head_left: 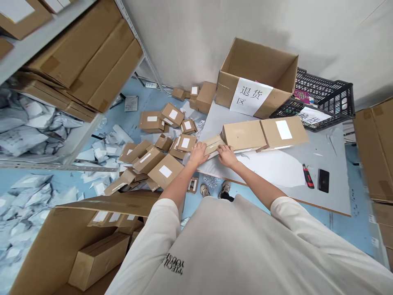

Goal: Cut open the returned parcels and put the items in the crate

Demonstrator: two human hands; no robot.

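Note:
Both my hands rest on the near end of a long brown cardboard box (pixel 245 135) that lies on the grey table (pixel 285 172). My left hand (pixel 199 153) presses on the box's end flap (pixel 212 144), fingers curled over its edge. My right hand (pixel 226 155) sits beside it on the same flap, fingers bent and pressing down. A second box with a white label (pixel 284 132) lies end to end with the first.
A large open carton with a paper sign (pixel 256 78) and a black plastic crate (pixel 322 98) stand at the table's far side. A red utility knife (pixel 308 176) and a black phone (pixel 323 180) lie to the right. Several small boxes (pixel 159 159) litter the floor; shelves at left.

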